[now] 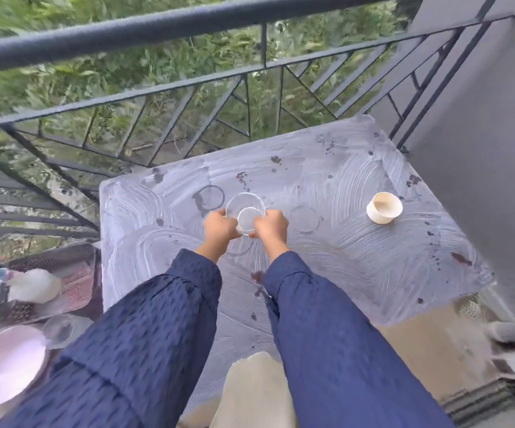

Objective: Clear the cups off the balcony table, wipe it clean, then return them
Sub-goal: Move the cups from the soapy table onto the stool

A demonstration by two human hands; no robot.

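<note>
On a railed balcony, a streaked, spotted table (358,267) carries a white cup (384,207) at far right. Left hand (219,227) and right hand (270,228), close together, clasp a clear cup (245,211) mid-table, apparently steadying it for lifting or setting down.

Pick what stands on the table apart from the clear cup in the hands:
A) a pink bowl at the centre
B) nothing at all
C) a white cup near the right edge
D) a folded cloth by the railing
C: a white cup stands near the right edge of the table, apart from the clear cup that the left hand and right hand grip.
</note>
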